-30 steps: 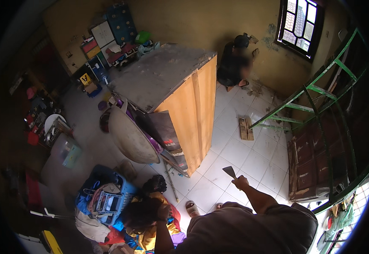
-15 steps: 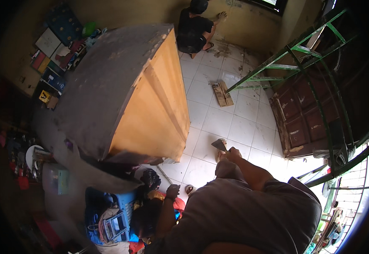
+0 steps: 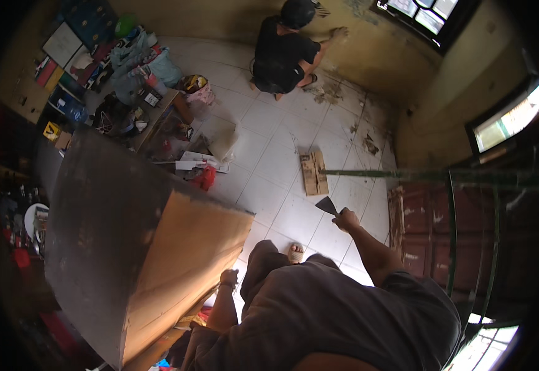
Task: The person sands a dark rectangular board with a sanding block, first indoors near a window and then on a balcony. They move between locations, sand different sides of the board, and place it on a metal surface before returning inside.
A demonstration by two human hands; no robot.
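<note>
My right hand [image 3: 345, 219] is closed round the handle of a scraper [image 3: 326, 205]. Its flat, flared blade points away from me, over the white tiles and just short of a folded piece of cardboard [image 3: 314, 173]. Down at my left side, my left hand [image 3: 228, 277] hangs with curled fingers; I see nothing in it. Beside that hand stands a big cabinet [image 3: 186, 253] with a bare wooden side and a dark, dusty face. One of my feet [image 3: 295, 252] shows on the floor below me.
A person in black [image 3: 282, 59] squats at the far wall, a hand against it. A green metal ladder [image 3: 430, 177] reaches in from the right, its end at the cardboard. Bags and household clutter [image 3: 152, 80] fill the far left. A dark red panelled door [image 3: 430, 229] is at right.
My view has shifted, uncovering clutter behind the cabinet and more of the window. My right arm has reached out forward and right with the scraper. My left hand now shows beside the cabinet.
</note>
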